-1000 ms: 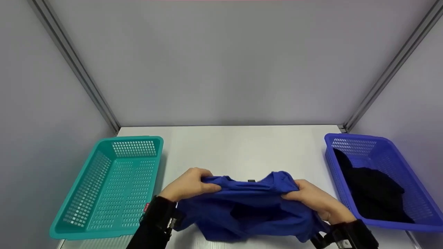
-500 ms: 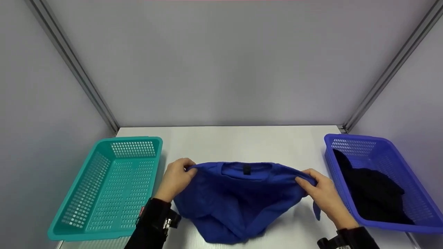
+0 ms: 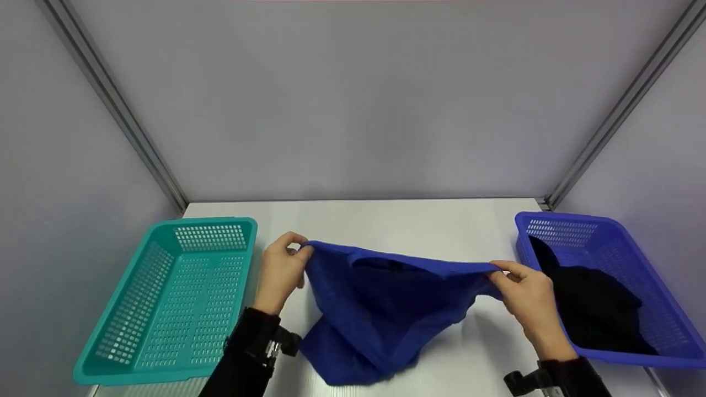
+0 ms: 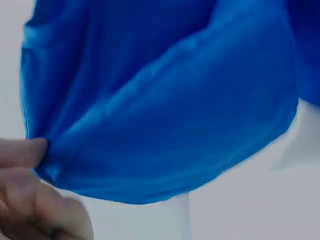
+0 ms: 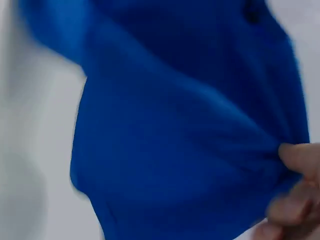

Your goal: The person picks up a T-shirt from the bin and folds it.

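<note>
A blue T-shirt (image 3: pixel 380 320) hangs stretched between both hands above the white table, its neckline with a dark label along the top edge. The left hand (image 3: pixel 280 270) pinches the shirt at its upper left corner, thumb against fingers. At the upper right the right hand (image 3: pixel 527 295) pinches the other shoulder, held somewhat lower than the left. In the left wrist view, the cloth (image 4: pixel 200 125) falls in a broad fold from the pinching fingertips. The right wrist view has the fabric (image 5: pixel 150 140) bunched at the thumb. The shirt's lower part is folded and looks close to the tabletop.
A teal basket (image 3: pixel 251 275) with nothing in it stands on the left. On the right, a purple-blue basket (image 3: pixel 662 286) holds black cloth (image 3: pixel 598 311). Grey panels (image 3: pixel 364 99) enclose the white table (image 3: pixel 386 226) at the back and sides.
The hands have spread apart and risen, pulling the bunched blue T-shirt out wide. The left hand has moved up more, so the top edge now slopes down to the right.
</note>
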A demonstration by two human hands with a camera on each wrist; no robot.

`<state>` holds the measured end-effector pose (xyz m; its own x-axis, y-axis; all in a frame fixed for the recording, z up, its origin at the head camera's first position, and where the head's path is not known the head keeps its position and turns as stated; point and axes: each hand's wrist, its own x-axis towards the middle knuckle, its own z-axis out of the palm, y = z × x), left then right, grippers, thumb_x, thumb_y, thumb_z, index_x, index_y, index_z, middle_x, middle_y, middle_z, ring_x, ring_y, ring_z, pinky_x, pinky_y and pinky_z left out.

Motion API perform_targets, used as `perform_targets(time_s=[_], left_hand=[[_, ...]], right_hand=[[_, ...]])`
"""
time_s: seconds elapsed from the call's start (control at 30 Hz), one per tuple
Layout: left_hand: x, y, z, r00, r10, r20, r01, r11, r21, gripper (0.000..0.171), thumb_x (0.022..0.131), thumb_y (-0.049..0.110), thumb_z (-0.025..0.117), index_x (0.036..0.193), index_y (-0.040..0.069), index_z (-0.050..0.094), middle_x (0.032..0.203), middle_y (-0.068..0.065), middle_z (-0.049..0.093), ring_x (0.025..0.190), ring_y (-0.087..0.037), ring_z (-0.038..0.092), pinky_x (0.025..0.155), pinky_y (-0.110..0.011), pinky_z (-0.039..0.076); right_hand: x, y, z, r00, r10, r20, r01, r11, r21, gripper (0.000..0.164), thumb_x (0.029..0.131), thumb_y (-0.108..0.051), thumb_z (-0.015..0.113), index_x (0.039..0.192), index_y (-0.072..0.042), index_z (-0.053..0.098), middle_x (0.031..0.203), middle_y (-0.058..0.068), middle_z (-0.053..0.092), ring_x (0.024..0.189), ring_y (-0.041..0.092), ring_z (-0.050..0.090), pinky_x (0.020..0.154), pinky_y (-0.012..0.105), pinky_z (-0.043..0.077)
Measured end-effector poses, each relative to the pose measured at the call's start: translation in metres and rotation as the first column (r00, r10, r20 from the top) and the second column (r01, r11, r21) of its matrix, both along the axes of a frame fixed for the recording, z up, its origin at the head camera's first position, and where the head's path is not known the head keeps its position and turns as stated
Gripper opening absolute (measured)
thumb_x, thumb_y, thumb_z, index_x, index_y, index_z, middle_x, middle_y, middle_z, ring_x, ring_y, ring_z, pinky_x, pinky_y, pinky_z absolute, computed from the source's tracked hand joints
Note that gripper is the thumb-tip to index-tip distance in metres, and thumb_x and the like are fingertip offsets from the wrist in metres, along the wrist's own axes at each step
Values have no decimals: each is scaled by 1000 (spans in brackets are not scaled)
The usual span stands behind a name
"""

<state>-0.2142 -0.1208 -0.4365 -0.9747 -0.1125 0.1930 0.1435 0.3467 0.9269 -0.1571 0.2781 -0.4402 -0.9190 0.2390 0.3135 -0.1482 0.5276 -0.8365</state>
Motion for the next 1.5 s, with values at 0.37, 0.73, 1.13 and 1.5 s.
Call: perform_targets(time_s=[0.37, 0.73, 1.13, 1.5], left_hand=[[-8, 11, 24, 970, -215, 111, 116, 816, 566, 20, 91, 10, 58, 108, 3, 50, 63, -21, 58, 55, -36, 62, 63, -50, 53], [-47, 31, 22, 939, -339, -58, 340, 940, 8, 82, 94, 11, 52, 146, 43, -3, 153, 9, -13, 140, -16, -6, 110, -46, 13], [6, 37, -78, 925, -379, 11, 273, 646, -713, 48, 87, 22, 63, 134, 21, 51, 140, -12, 39, 128, -42, 31, 98, -56, 32], [59, 67, -156, 896, -429, 114, 261, 303, -917, 59, 74, 51, 71, 119, 17, 51, 109, -6, 53, 99, -28, 50, 80, -48, 44]], right_hand=[[-6, 4, 6, 929, 345, -134, -338, 640, -690, 18, 94, -2, 51, 108, 8, 55, 54, 14, 58, 51, 33, 63, 62, 51, 51], [-19, -29, 16, 887, 462, -12, -436, 827, -355, 73, 95, -12, 51, 150, -29, 6, 155, -10, -4, 140, 11, -5, 110, 46, 0], [4, -58, -102, 797, 551, 245, -600, 767, 226, 52, 91, -25, 59, 140, -20, 43, 151, 6, 23, 137, 38, 11, 101, 64, 16], [26, -98, -154, 759, 533, 375, -627, 441, 642, 63, 86, -20, 65, 142, -26, 37, 148, 7, 32, 132, 41, 27, 94, 64, 30]])
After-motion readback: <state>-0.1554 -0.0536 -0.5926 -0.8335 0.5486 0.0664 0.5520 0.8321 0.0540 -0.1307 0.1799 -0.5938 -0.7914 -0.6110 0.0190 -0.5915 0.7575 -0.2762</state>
